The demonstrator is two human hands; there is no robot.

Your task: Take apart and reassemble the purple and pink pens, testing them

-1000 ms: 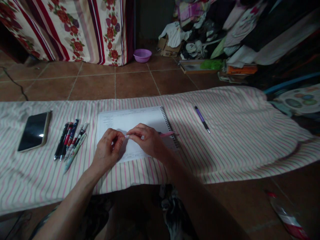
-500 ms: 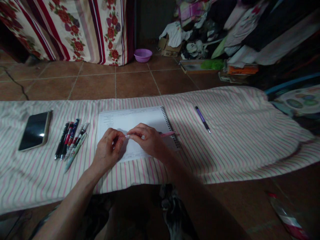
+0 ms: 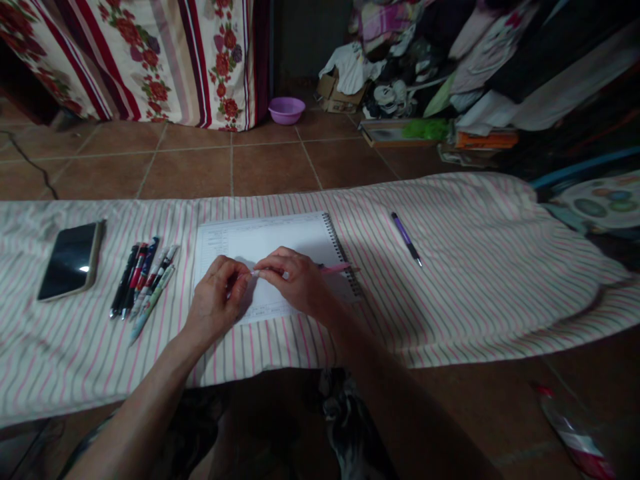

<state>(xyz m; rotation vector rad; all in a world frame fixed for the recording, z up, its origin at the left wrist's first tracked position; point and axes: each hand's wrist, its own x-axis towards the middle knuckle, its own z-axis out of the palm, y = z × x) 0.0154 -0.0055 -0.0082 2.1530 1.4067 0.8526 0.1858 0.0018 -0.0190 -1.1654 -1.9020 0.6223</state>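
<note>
Both hands meet over a white spiral notebook (image 3: pixel 270 240) that lies on a striped cloth (image 3: pixel 450 280). My right hand (image 3: pixel 295 280) is closed round a pink pen (image 3: pixel 335 269), whose rear end sticks out to the right. My left hand (image 3: pixel 217 300) pinches the pen's pale tip end between thumb and fingers. Most of the pen's barrel is hidden inside my right hand.
Several pens (image 3: pixel 143 277) lie in a row left of the notebook, with a dark phone (image 3: pixel 70 260) further left. A purple pen (image 3: pixel 406 239) lies to the right. Beyond are the tiled floor, a purple bowl (image 3: pixel 286 110), a floral cloth and piled clutter.
</note>
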